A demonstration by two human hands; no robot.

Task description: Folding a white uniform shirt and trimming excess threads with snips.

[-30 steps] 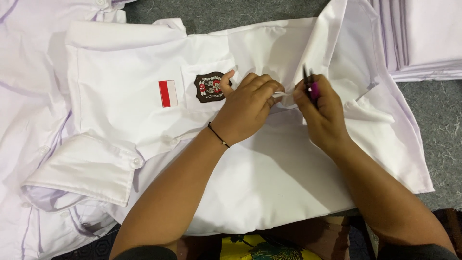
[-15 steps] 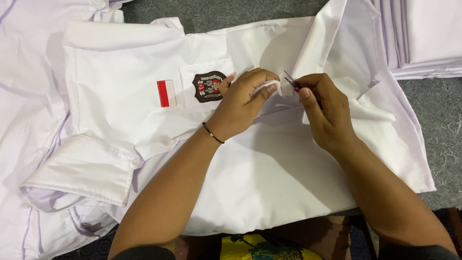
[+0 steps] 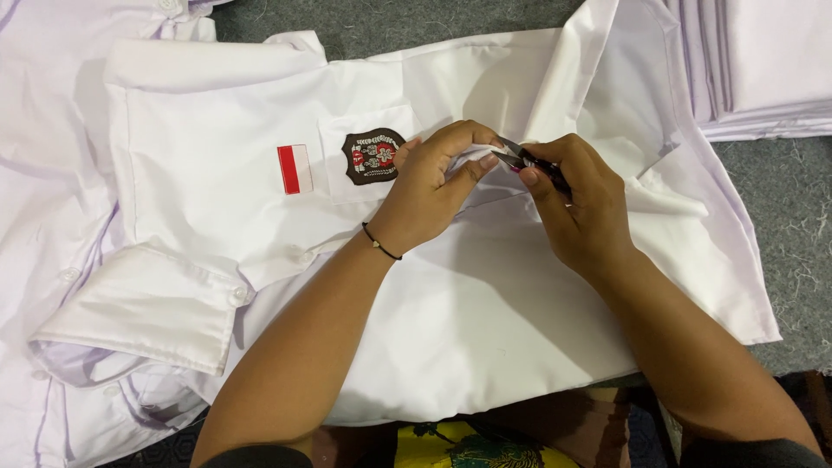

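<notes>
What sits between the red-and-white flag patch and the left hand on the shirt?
In the head view, the dark shield-shaped badge on the chest pocket lies between the red-and-white flag patch and the left hand; the hand's fingers reach its right edge.

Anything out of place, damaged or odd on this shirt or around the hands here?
Nothing stands out. The white shirt lies open on the grey surface, no stains or tears visible. The left hand pinches a fold of fabric while the right hand holds small snips at it. The folded stack looks tidy.
</notes>
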